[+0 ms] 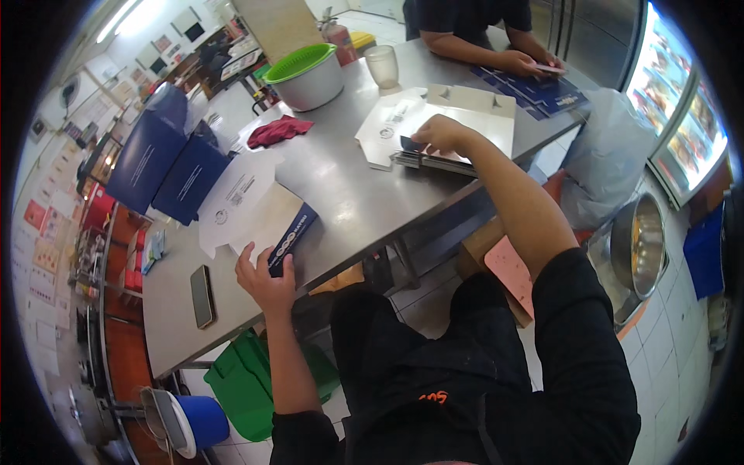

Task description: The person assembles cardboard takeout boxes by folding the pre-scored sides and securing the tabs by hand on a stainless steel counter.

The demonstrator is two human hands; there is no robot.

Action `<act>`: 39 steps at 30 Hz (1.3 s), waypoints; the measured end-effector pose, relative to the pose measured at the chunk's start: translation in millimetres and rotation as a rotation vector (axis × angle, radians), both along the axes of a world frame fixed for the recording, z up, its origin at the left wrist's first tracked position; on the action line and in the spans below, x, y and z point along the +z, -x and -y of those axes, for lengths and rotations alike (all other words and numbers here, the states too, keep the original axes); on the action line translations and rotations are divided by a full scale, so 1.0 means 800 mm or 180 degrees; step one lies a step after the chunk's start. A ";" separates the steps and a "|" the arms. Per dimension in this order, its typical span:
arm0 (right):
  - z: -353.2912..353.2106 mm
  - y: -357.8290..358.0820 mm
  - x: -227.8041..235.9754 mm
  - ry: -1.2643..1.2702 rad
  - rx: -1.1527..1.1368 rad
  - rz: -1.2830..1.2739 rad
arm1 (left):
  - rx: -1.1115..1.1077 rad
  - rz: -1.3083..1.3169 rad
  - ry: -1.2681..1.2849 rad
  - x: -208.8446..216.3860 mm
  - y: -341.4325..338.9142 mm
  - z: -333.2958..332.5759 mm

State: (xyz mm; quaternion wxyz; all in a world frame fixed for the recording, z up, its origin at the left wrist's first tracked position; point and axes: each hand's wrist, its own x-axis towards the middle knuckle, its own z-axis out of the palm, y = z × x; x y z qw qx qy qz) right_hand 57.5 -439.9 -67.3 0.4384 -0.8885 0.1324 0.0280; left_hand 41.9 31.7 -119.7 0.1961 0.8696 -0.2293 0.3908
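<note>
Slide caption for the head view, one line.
Left hand at a navy-and-white carton, right hand at another carton, phone lying on the metal table.

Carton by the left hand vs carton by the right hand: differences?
Colour: the left-hand carton shows a long blue wall; the right-hand carton shows mostly white. Place: the left-hand carton lies nearer the phone, the right-hand carton nearer the cup. Both show white surfaces and lie on the metal table.

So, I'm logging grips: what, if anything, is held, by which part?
Apparently, left hand: cardboard box, by its blue wall's end; right hand: dark flap of another box.
</note>
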 end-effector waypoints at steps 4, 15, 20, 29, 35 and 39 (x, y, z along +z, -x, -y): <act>-0.013 -0.002 -0.003 0.1269 0.0258 0.0627 | 0.0006 -0.0024 0.0046 0.002 0.004 -0.001; -0.032 0.062 0.059 0.1249 -0.1178 0.3361 | -0.0061 0.0231 0.0326 0.005 0.008 -0.006; -0.078 0.148 0.083 0.1781 -0.0848 0.4339 | -0.0497 0.0736 0.0795 0.016 0.031 0.017; -0.204 0.288 0.079 0.0825 0.1579 0.2939 | -0.1421 0.1287 -0.0655 0.180 0.162 0.102; -0.159 0.336 0.053 0.0159 0.0671 0.2811 | -0.1993 0.0111 -0.0833 0.188 0.177 0.055; -0.091 0.386 0.028 -0.0695 -0.0058 0.3294 | -0.1929 -0.0169 -0.0340 0.181 0.188 0.025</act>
